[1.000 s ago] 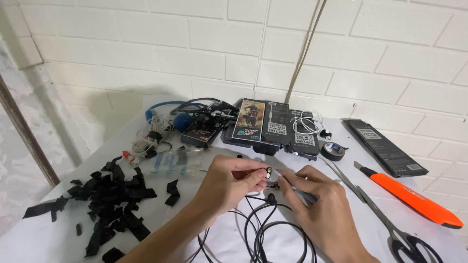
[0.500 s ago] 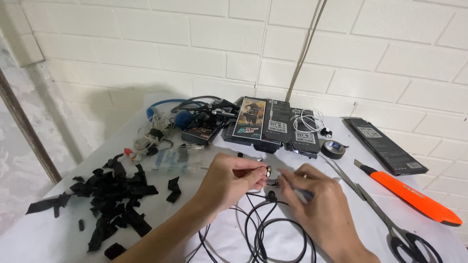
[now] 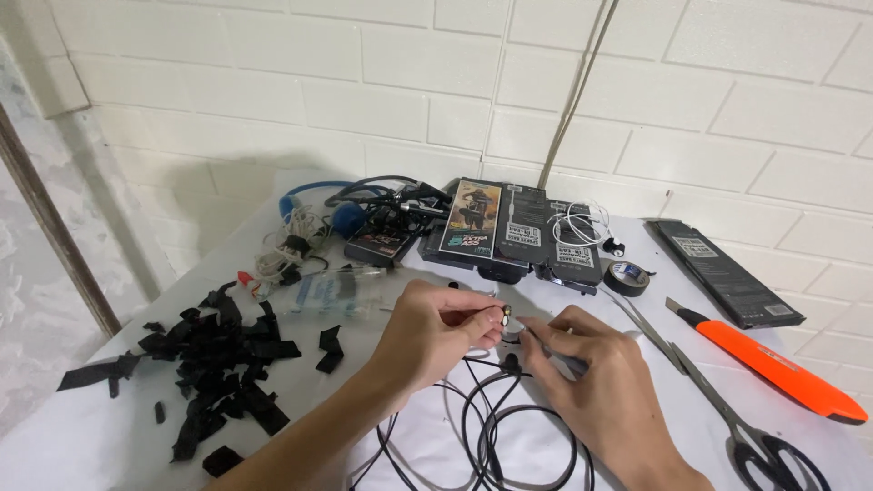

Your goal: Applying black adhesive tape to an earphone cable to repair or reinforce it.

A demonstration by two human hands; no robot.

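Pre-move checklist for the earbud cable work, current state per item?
1. Left hand pinches the small earbud piece at its fingertips: ok.
2. Right hand is beside it, fingers closed on a thin part; what that part is: cannot tell.
3. Black cable lies in overlapping loops under both hands, tangle-free: not ok.
4. Scissors lie on the table right of the right hand, apart from it: ok.
5. Orange utility knife lies further right; blade out or in: cannot tell.
6. Black tape scraps sit in a pile left of the left forearm, off the cable: ok.
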